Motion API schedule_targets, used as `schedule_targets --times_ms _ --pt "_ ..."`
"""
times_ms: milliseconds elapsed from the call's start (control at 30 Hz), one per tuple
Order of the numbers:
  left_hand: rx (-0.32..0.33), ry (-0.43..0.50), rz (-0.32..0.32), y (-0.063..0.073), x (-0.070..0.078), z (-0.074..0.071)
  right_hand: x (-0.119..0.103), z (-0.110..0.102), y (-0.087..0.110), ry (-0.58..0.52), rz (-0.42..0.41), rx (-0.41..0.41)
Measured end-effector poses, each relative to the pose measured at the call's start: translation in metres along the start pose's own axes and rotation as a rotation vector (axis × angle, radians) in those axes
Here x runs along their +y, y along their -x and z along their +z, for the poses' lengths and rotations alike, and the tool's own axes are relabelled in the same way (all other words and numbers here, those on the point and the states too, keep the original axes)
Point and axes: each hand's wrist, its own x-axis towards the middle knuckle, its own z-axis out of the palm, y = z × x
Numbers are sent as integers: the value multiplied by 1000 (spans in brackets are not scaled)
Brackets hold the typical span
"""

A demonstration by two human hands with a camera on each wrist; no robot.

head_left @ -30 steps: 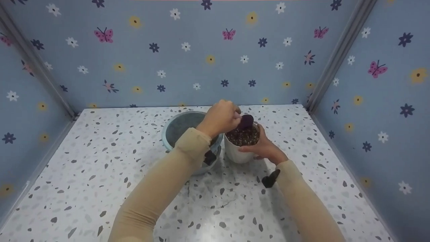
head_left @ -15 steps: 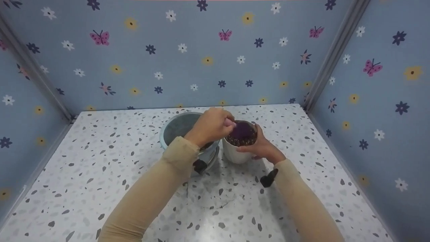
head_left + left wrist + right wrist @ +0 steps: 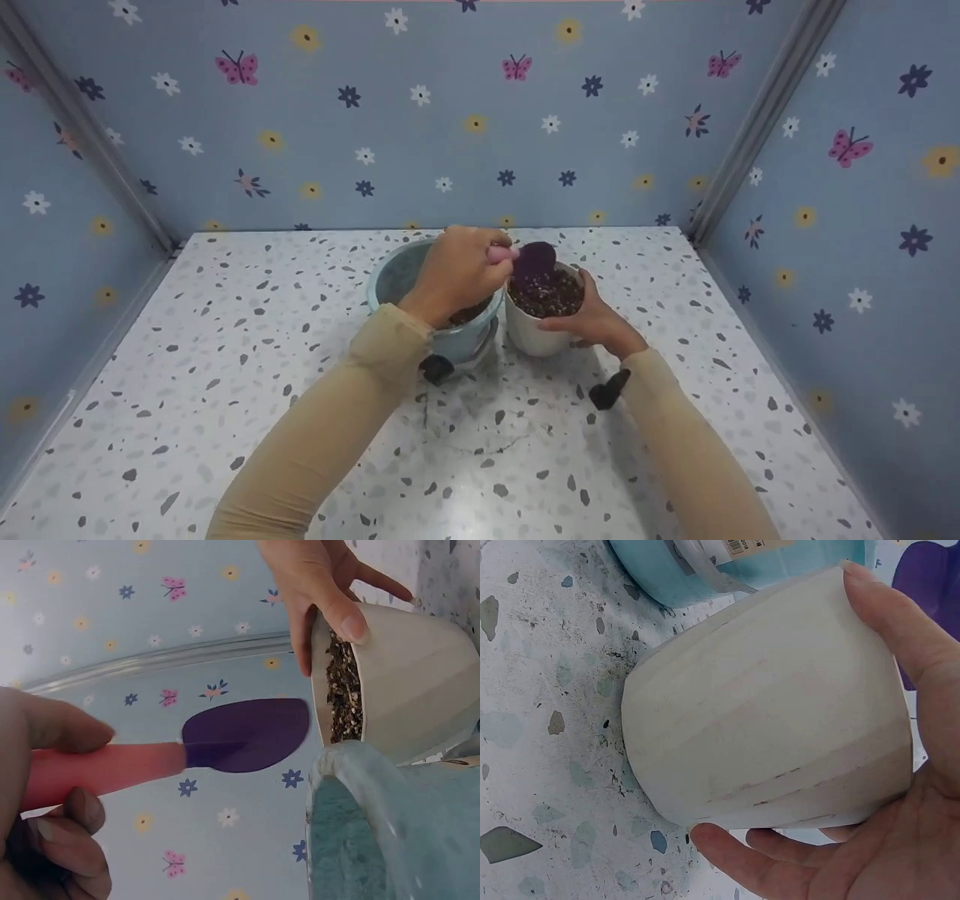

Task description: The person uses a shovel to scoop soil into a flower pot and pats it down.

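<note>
My left hand grips the pink handle of a small trowel with a purple blade. In the head view the blade rises above the far left part of a white flowerpot, which holds dark, speckled potting soil. The right hand steadies this pot from its right side, thumb at the rim and fingers spread around the wall. Left of the pot, close by, stands a light blue bucket with some soil low inside. My left hand and forearm cover part of its opening.
Both pots stand on a white speckled tabletop. Blue flowered panels close it in at the back and sides. A handle and a label show on the bucket's side. Black wrist mounts stick out under the sleeves.
The trowel blade went down flat over the soil half a second ago and is now raised and tilted up. My left hand has turned with it. The right hand keeps its hold on the pot.
</note>
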Motion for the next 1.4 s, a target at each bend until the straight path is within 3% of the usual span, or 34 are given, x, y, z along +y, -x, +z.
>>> schedule_targets --times_ms 133,267,567,700,800,967,1200,1400 --pt "123 63 17 8 -10 -7 2 0 1 17 27 7" --pt "208 99 -21 19 -20 -16 4 0 1 30 44 1" --pt "255 110 -186 43 -45 -53 3 0 0 10 36 -17" --pt "276 109 -272 54 -57 -63 2 1 0 -2 32 -29" --pt "229 111 -351 60 -64 -65 0 2 -2 -3 35 -32" --pt "87 105 -458 66 -71 -61 -1 3 -3 5 29 -36" --pt "-97 125 -538 71 -75 -44 -1 1 0 35 30 -62" --pt "-222 100 -585 65 -76 -37 -4 -2 2 30 18 -61"
